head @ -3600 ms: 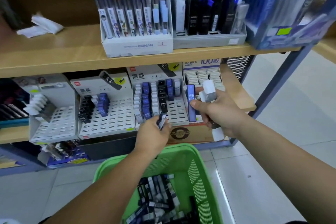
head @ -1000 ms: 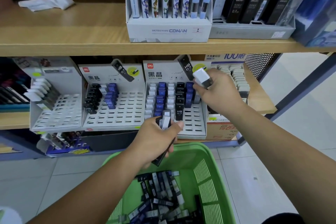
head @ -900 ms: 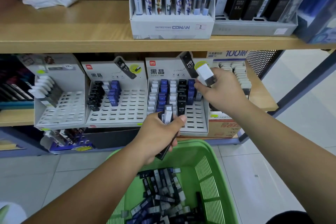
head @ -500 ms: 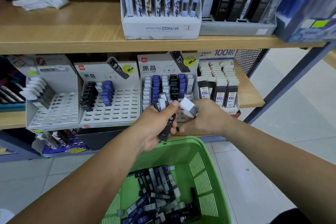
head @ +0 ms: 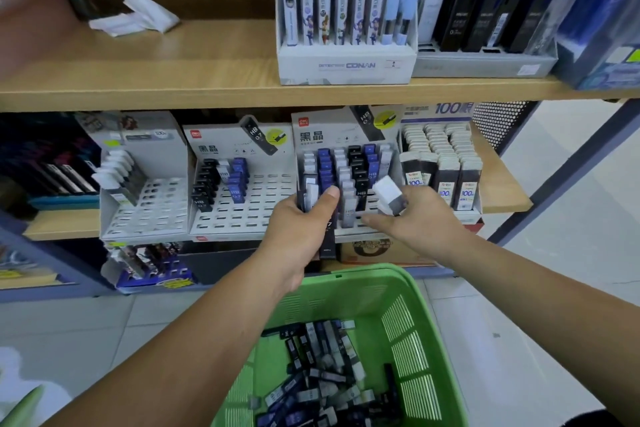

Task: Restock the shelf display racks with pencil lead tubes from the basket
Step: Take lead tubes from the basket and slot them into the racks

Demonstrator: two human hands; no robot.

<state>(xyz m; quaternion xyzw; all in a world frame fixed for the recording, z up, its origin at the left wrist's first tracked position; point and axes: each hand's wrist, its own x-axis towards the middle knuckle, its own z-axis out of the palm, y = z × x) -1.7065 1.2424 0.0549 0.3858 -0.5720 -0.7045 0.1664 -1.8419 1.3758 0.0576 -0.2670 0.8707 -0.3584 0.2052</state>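
Note:
My left hand (head: pixel 300 225) grips a bundle of pencil lead tubes (head: pixel 312 196), dark and white, held upright in front of the third display rack (head: pixel 346 135) on the lower shelf. That rack holds rows of blue, black and white tubes. My right hand (head: pixel 415 220) holds a white-capped tube (head: pixel 388 194) just in front of the same rack's lower right slots. Below my arms, the green basket (head: pixel 408 295) holds several loose lead tubes (head: pixel 325 367).
Two more slotted racks (head: pixel 242 208) (head: pixel 152 208) stand to the left, mostly unfilled. A box of 100-count lead packs (head: pixel 443 163) sits to the right. The upper wooden shelf (head: pixel 173 80) carries pen displays (head: pixel 346 62) and crumpled paper (head: pixel 135 15).
Both hands rose from above the basket toward the third rack. My right hand moved right, away from the left hand's bundle, still carrying the white-capped tube.

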